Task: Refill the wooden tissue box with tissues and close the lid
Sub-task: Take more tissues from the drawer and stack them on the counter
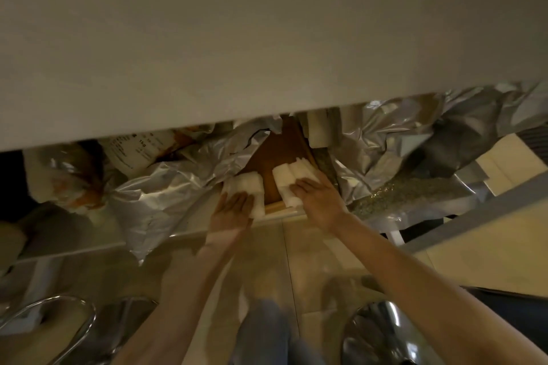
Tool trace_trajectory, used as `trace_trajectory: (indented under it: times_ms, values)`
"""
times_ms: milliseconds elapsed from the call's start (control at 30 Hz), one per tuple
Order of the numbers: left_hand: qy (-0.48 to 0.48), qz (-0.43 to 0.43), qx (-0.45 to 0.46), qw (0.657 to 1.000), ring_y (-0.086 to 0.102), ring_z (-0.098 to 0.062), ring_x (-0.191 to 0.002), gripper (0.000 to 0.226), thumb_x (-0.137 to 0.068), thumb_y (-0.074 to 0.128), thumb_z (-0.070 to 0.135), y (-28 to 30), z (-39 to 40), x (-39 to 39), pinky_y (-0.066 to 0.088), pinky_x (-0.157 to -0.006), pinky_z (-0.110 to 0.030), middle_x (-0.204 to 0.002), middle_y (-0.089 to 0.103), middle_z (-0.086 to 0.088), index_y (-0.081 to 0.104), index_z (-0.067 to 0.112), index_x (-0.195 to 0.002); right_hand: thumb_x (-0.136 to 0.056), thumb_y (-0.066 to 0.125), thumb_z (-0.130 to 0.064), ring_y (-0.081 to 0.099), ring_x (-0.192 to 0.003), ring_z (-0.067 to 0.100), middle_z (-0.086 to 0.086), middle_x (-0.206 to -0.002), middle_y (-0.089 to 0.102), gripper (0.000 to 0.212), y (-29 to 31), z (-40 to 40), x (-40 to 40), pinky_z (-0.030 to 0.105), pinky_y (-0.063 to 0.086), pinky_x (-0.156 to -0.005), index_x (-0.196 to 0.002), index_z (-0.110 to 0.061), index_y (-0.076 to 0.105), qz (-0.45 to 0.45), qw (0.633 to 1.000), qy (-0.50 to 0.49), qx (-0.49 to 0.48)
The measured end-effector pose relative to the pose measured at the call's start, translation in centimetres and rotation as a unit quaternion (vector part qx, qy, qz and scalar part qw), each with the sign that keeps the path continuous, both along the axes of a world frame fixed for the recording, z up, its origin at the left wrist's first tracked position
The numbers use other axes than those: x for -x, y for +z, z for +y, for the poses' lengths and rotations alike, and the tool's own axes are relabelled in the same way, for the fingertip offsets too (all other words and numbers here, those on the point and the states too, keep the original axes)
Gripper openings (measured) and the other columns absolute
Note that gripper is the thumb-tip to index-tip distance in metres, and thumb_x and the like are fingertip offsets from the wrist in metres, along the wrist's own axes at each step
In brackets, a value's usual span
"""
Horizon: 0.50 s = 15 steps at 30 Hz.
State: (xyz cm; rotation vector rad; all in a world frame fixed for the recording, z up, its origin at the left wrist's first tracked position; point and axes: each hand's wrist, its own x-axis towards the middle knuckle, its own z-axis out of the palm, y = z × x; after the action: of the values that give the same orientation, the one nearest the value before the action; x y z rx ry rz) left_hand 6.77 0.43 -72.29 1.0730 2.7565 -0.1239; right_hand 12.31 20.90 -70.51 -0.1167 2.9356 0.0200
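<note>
The wooden tissue box (274, 158) stands open at the near edge of a table, its brown inside showing between two white tissue stacks. My left hand (229, 210) holds the left tissue stack (246, 187) at the box's left side. My right hand (317, 198) presses on the right tissue stack (289, 179) along the box's right wall. A pale wooden strip (280, 210) lies at the box's near edge; I cannot tell whether it is the lid. More white tissue packs (318, 127) sit behind the box.
Crumpled silver foil bags (166, 187) (415, 139) crowd both sides of the box. A labelled pouch (139, 151) lies at the left. A large grey surface (267, 24) fills the upper view. Chrome chair frames (59, 314) (376, 332) stand below on the tiled floor.
</note>
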Motion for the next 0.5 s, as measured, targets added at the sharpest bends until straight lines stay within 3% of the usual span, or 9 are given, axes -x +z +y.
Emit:
trace_trajectory:
  times_ms: [200, 300, 400, 467, 500]
  values:
    - [-0.011, -0.015, -0.001, 1.0, 0.025, -0.018, -0.138, 0.05, -0.094, 0.036, 0.025, 1.0, -0.1, 0.4, 0.011, -0.114, -0.033, -0.15, 0.029, -0.008, 0.021, 0.012, -0.14, -0.09, 0.037, -0.012, 0.023, -0.139, 0.019, 0.007, -0.15, 0.031, 0.052, 0.5, 0.6, 0.0, 0.037, 0.0, -0.116, -0.14, -0.017, 0.026, -0.023, 0.999, 0.006, 0.025]
    - [-0.016, -0.012, -0.012, 1.0, 0.034, -0.021, -0.133, 0.047, -0.094, 0.036, 0.029, 1.8, -0.1, 0.4, 0.015, -0.112, -0.033, -0.144, 0.038, -0.01, 0.029, 0.012, -0.137, -0.09, 0.038, -0.015, 0.037, -0.133, 0.021, 0.008, -0.143, 0.042, 0.048, 1.0, 0.8, 0.2, 0.036, 0.013, -0.115, -0.138, -0.018, 0.033, -0.03, 0.999, 0.013, 0.038]
    - [0.006, -0.023, -0.021, 0.999, 0.044, -0.027, -0.123, 0.043, -0.094, 0.035, 0.03, 3.5, 0.0, -0.1, 0.032, -0.102, -0.036, -0.135, 0.048, -0.014, 0.035, 0.011, -0.133, -0.091, 0.04, -0.017, 0.053, -0.115, 0.032, 0.016, -0.129, 0.055, 0.043, 2.5, 0.9, 0.0, 0.037, 0.04, -0.09, -0.134, -0.016, 0.038, -0.04, 0.99, -0.058, 0.121]
    - [0.054, -0.045, -0.031, 0.997, 0.048, -0.033, -0.118, 0.043, -0.094, 0.036, 0.028, 5.4, 0.4, -0.5, 0.038, -0.095, -0.041, -0.131, 0.051, -0.019, 0.037, 0.007, -0.132, -0.092, 0.04, -0.017, 0.058, -0.104, 0.036, 0.021, -0.116, 0.06, 0.036, 4.1, 0.8, -0.5, 0.035, 0.04, -0.072, -0.127, -0.009, 0.043, -0.012, 0.972, -0.123, 0.2]
    - [0.094, -0.066, -0.051, 0.992, 0.049, -0.037, -0.117, 0.043, -0.094, 0.037, 0.027, 6.5, 0.5, -0.7, 0.039, -0.094, -0.044, -0.13, 0.05, -0.023, 0.039, 0.004, -0.13, -0.093, 0.039, -0.016, 0.058, -0.102, 0.037, 0.024, -0.113, 0.061, 0.034, 5.0, 0.7, -0.7, 0.035, 0.039, -0.071, -0.124, -0.005, 0.045, -0.001, 0.958, -0.152, 0.245]
